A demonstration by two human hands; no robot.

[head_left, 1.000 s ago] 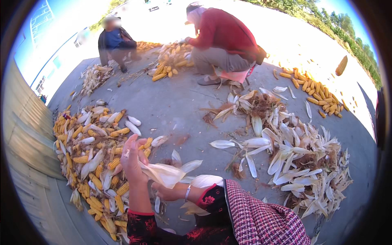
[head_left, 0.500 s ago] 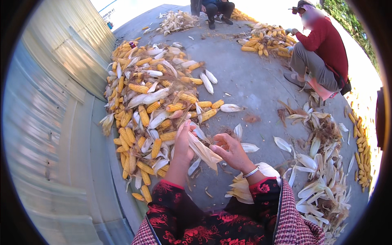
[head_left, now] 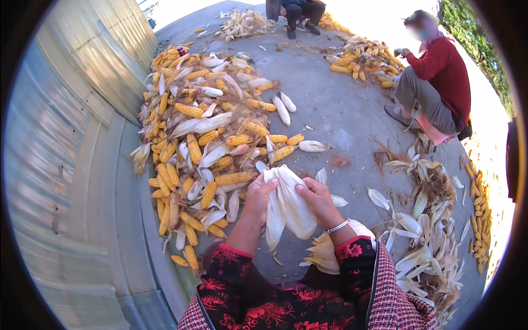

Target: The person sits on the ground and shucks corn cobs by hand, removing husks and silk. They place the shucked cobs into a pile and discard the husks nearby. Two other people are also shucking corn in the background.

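Observation:
Pale corn husks point(head_left: 290, 202) spread between my two hands, their wide ends hanging toward my lap. My left hand point(head_left: 257, 201) grips their left edge, thumb on top. On the opposite edge my right hand point(head_left: 319, 204), with a silver bangle at the wrist, pinches the leaves between thumb and fingers. Whether an ear sits inside the husks is hidden. Just beyond and left of my hands lies a large heap of corn point(head_left: 220, 132), yellow ears mixed with white husks and brown silk. More loose husk leaves point(head_left: 323, 250) rest by my right forearm.
A corrugated metal wall point(head_left: 71, 148) runs along the left. Discarded husks point(head_left: 423, 236) pile up at my right, with a row of bare ears point(head_left: 480, 214) past them. A person in red point(head_left: 437, 71) crouches at the far right near another corn heap point(head_left: 366, 58). Someone else sits at the back.
My right hand has closed on the husks, which are now spread out wide between both hands. The left hand has turned and lowered. The crouching person's hands have lifted off the far heap.

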